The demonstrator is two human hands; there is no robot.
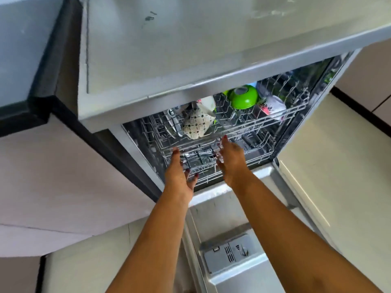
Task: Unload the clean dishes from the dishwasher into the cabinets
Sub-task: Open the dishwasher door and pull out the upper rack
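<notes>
Left hand [179, 178] open, empty, fingers at the upper rack [243, 125] front rail, frame centre. Right hand [231, 160] also open, empty, just beside it. Dishes are racked: patterned mug [195, 125] centre, green bowl [245, 99] right. We risk jerking the rack and toppling them. Bench [190, 49] overhang crowds lifting; lowered door [232, 240] blocks our feet.

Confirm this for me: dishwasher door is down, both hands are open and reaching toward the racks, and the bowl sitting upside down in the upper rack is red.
Not quite. The head view shows the bowl in the upper rack is bright green, not red. The rest stands: the dishwasher door is down, and the left hand and right hand are open, holding nothing, reaching toward the racks.
</notes>
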